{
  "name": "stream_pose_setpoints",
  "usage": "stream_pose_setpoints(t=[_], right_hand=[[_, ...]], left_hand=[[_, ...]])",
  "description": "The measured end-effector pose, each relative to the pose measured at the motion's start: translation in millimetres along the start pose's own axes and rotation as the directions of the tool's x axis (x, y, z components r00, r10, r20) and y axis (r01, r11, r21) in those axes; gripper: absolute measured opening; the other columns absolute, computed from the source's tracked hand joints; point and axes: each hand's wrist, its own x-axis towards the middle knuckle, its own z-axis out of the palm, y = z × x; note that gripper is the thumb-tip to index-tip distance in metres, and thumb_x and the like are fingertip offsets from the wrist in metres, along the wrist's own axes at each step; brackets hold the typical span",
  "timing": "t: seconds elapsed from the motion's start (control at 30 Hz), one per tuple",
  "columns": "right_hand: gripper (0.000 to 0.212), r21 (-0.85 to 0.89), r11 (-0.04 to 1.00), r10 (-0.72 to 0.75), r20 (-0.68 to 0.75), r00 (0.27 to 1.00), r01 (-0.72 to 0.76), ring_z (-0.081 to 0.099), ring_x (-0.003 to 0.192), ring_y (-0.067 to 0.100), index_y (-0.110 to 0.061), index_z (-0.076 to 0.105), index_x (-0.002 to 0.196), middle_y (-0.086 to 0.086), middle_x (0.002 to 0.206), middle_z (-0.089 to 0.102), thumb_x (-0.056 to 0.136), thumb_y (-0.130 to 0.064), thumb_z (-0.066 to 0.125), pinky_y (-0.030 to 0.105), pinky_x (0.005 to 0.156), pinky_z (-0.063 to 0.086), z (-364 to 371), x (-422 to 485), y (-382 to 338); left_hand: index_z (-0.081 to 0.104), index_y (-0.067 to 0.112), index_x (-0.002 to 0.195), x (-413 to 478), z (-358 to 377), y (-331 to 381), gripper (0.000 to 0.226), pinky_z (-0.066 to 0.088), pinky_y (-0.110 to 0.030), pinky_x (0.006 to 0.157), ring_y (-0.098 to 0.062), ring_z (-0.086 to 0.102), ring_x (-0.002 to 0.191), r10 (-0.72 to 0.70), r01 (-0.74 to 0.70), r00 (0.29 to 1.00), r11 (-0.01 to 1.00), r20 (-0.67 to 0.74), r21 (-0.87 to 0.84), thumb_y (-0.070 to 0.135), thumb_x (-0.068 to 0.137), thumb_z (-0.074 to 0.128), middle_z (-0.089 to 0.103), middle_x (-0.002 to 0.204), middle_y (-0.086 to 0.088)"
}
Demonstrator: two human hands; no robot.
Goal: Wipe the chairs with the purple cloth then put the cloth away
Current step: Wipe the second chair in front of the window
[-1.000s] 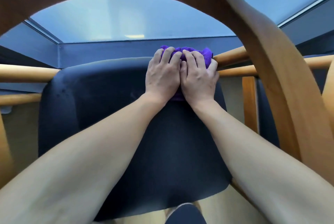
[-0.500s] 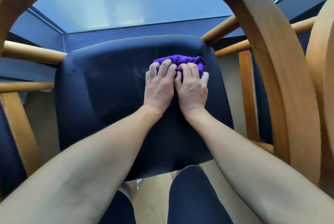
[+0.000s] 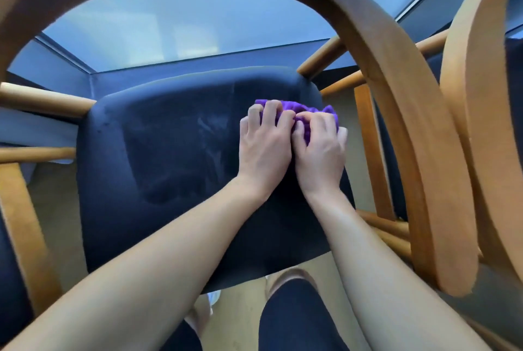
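Observation:
The purple cloth (image 3: 307, 108) is bunched up on the far right part of a dark blue chair seat (image 3: 169, 166). My left hand (image 3: 264, 147) and my right hand (image 3: 319, 152) lie side by side on top of it. Their bent fingers dig into the folds and hold the cloth against the seat. Most of the cloth is hidden under my hands. Faint wipe streaks show on the seat just left of my left hand. The chair's curved wooden back frame (image 3: 396, 96) arches over my arms.
A glass tabletop (image 3: 184, 25) lies beyond the seat, with wooden rails under it. A second wooden chair (image 3: 481, 124) stands close on the right. Another chair's wooden leg (image 3: 22, 223) is at the left edge. My knees (image 3: 297, 316) show below the seat.
Both hands and the cloth have slid back from the seat's far edge onto its upper right part. My fingers have bent more and bunched the cloth.

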Motion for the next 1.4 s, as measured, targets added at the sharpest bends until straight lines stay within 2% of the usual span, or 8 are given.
stream_pose_setpoints(t=[0.1, 0.23, 0.37, 0.53, 0.67, 0.9, 1.07, 1.4], right_hand=[[0.04, -0.012, 0.997, 0.079, -0.082, 0.993, -0.08, 0.054, 0.111, 0.032, -0.021, 0.066, 0.119, -0.001, 0.125, 0.061, 0.097, -0.035, 0.035, 0.038, 0.095, 0.035, 14.2, 49.1, 24.7], [0.05, 0.0, 0.977, 0.214, 0.068, 0.975, -0.214, 0.042, 0.135, 0.03, -0.027, 0.052, 0.142, -0.007, 0.153, 0.043, 0.099, -0.045, 0.035, 0.037, 0.105, 0.029, 48.6, 73.8, 50.3], [0.065, -0.006, 0.971, 0.238, -0.012, 0.971, -0.238, 0.05, 0.123, 0.028, -0.029, 0.054, 0.139, -0.01, 0.145, 0.051, 0.091, -0.058, 0.021, 0.033, 0.095, 0.032, 58.7, 69.0, 52.3], [0.039, -0.027, 0.963, 0.266, -0.036, 0.963, -0.267, 0.047, 0.113, 0.03, -0.03, 0.056, 0.133, -0.008, 0.139, 0.053, 0.1, -0.047, 0.043, 0.044, 0.091, 0.043, 55.9, 67.8, 44.9], [0.034, -0.041, 0.967, 0.249, -0.056, 0.967, -0.252, 0.047, 0.11, 0.032, -0.031, 0.059, 0.129, -0.005, 0.135, 0.054, 0.1, -0.045, 0.047, 0.042, 0.087, 0.041, 55.2, 68.9, 42.7], [0.029, -0.076, 0.969, 0.23, -0.065, 0.971, -0.234, 0.05, 0.101, 0.032, -0.024, 0.064, 0.121, -0.001, 0.125, 0.058, 0.102, -0.039, 0.047, 0.038, 0.082, 0.042, 43.9, 52.1, 47.4], [0.029, -0.117, 0.962, 0.243, -0.053, 0.968, -0.248, 0.049, 0.101, 0.03, -0.024, 0.063, 0.122, -0.002, 0.126, 0.057, 0.102, -0.038, 0.046, 0.037, 0.073, 0.042, 28.3, 5.5, 44.9], [0.035, -0.288, 0.894, 0.334, -0.086, 0.939, -0.344, 0.058, 0.09, 0.034, -0.019, 0.065, 0.116, 0.003, 0.116, 0.062, 0.1, -0.036, 0.039, 0.042, 0.078, 0.046, -4.7, -135.0, 75.4]], left_hand=[[0.066, 0.02, 0.111, 48.8, 33.2, 11.7, 0.023, 0.037, -0.04, 0.091, -0.03, 0.049, 0.116, 0.051, -0.051, 0.996, 0.999, 0.076, -0.002, 0.031, 0.096, 0.052, 0.057, 0.127, -0.005], [0.06, 0.019, 0.133, 67.8, 72.0, -3.0, 0.04, 0.032, -0.045, 0.109, -0.035, 0.041, 0.137, 0.096, -0.102, 0.977, 0.995, 0.188, 0.023, 0.03, 0.096, 0.048, 0.05, 0.145, -0.006], [0.062, 0.017, 0.125, 65.1, 78.6, -8.3, 0.033, 0.037, -0.041, 0.101, -0.033, 0.044, 0.134, 0.119, -0.123, 0.982, 0.992, 0.144, 0.018, 0.028, 0.096, 0.049, 0.054, 0.141, -0.004], [0.057, 0.013, 0.128, 72.9, 79.4, -11.5, 0.035, 0.032, -0.041, 0.104, -0.033, 0.037, 0.137, 0.148, -0.15, 0.966, 0.989, 0.21, -0.003, 0.028, 0.1, 0.044, 0.047, 0.147, -0.005], [0.057, 0.012, 0.129, 74.8, 77.4, -14.2, 0.036, 0.031, -0.041, 0.104, -0.033, 0.036, 0.135, 0.169, -0.162, 0.961, 0.986, 0.218, -0.048, 0.028, 0.1, 0.043, 0.047, 0.145, -0.006], [0.061, 0.01, 0.115, 61.7, 77.4, -0.5, 0.032, 0.033, -0.042, 0.094, -0.034, 0.041, 0.123, 0.181, -0.176, 0.96, 0.984, 0.212, -0.041, 0.029, 0.101, 0.039, 0.053, 0.133, -0.006], [0.063, 0.008, 0.109, 22.4, 62.3, 4.0, 0.044, 0.036, -0.045, 0.086, -0.037, 0.046, 0.113, 0.208, -0.199, 0.951, 0.978, 0.227, -0.061, 0.033, 0.098, 0.028, 0.056, 0.125, -0.009], [0.064, 0.01, 0.098, -111.1, 54.3, 37.6, 0.021, 0.04, -0.042, 0.075, -0.031, 0.045, 0.102, 0.338, -0.316, 0.914, 0.94, 0.226, -0.129, 0.022, 0.099, 0.047, 0.061, 0.111, -0.006]])
